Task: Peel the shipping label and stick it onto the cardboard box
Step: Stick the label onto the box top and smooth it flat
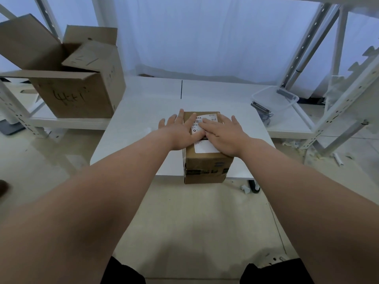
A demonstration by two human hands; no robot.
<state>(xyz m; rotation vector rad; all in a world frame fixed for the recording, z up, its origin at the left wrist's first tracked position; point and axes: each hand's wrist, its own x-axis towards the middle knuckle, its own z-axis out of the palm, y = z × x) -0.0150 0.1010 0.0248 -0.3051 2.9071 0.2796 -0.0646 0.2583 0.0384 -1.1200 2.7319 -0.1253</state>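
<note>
A small brown cardboard box stands at the near edge of the white table. A white shipping label with printed text and a barcode lies flat on the box's top face. My left hand rests flat on the left part of the top, fingers spread, its thumb on the label. My right hand lies flat over the middle and right of the label, fingers extended. Both palms press down and neither hand grips anything. The hands hide the middle of the label.
A large open cardboard box with handwriting sits on a low white shelf at the left. A clear plastic tub sits on the right shelf beside metal rack uprights. White curtains hang behind. Debris lies on the floor at right.
</note>
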